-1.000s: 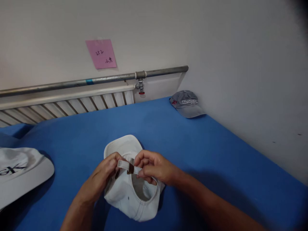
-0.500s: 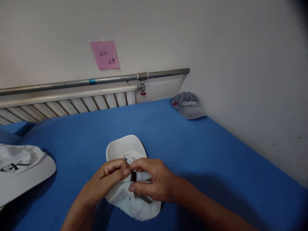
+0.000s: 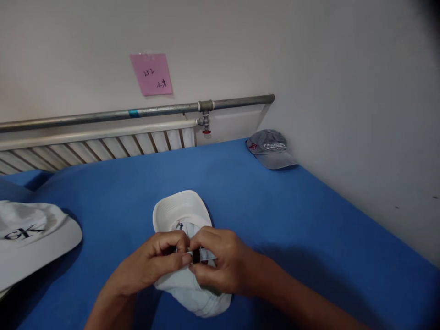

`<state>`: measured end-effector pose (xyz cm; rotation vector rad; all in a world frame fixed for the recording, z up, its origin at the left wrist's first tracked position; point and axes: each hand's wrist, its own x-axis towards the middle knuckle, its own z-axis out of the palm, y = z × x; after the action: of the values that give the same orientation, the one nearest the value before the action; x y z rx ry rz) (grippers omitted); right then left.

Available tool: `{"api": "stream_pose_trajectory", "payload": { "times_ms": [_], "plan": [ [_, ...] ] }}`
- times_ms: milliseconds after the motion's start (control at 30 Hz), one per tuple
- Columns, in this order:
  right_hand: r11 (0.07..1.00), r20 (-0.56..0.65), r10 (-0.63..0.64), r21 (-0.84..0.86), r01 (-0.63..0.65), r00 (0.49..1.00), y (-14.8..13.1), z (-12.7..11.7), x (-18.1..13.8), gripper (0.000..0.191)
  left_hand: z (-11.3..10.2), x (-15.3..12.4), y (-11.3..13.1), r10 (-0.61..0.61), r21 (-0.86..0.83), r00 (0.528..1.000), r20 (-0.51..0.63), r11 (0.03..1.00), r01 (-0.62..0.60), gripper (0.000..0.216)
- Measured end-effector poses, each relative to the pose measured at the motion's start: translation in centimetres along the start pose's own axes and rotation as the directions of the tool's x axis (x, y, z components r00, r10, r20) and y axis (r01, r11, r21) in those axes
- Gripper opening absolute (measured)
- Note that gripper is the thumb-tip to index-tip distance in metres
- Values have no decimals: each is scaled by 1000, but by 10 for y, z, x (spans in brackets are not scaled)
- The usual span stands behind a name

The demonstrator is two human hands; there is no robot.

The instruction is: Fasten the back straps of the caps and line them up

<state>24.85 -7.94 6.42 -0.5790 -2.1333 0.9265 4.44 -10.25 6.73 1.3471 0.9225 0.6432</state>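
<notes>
The left grip point(image 3: 156, 262) and the right grip point(image 3: 222, 262) are two bare hands, and they have moved closer together. A second ago they held the strap up and stretched out, with a gap between them. You could see down into the cap then. Now their fingertips touch, and they sit low on the back of the white cap point(image 3: 178, 208).

Both grips are closed tight on the thin strap point(image 3: 208, 253). The little dark buckle point(image 3: 195, 255) is pinched right between the two thumbs. Only a short bit of strap shows now, on the right grip's side of the buckle. I think the strap has been pulled further through the buckle, so the loop is smaller. The hole at the back of the cap is hidden under the fingers, so I cannot be sure.

The white cap lies on the blue table point(image 3: 261, 206), under both grips. Its brim sticks out just past them, away from the person. It has hardly moved.

Far to the left of the grips lies a cap with black letters point(image 3: 30, 238). Far past the right grip, by the wall, lies a grey cap point(image 3: 271, 149).
</notes>
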Motion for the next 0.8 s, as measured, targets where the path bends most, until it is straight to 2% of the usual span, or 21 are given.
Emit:
{"api": "stream_pose_trajectory", "payload": {
  "times_ms": [167,467,700,800],
  "plan": [
    [1000,24,4,-29,-3,1000,-3,-4,-1,21,0,0,-2,23,-53,999,47,998,-20,30],
    [994,72,90,49,-94,993,-1,-10,1,24,0,3,-4,21,-102,1000,6,995,-20,33],
    [965,117,230,97,-242,966,1,-12,3,20,-2,2,-3,-56,-134,997,-60,990,48,31],
    [890,197,350,236,-391,916,4,-12,5,20,-4,2,-4,-61,-120,991,-120,992,46,29]
  ]
}}
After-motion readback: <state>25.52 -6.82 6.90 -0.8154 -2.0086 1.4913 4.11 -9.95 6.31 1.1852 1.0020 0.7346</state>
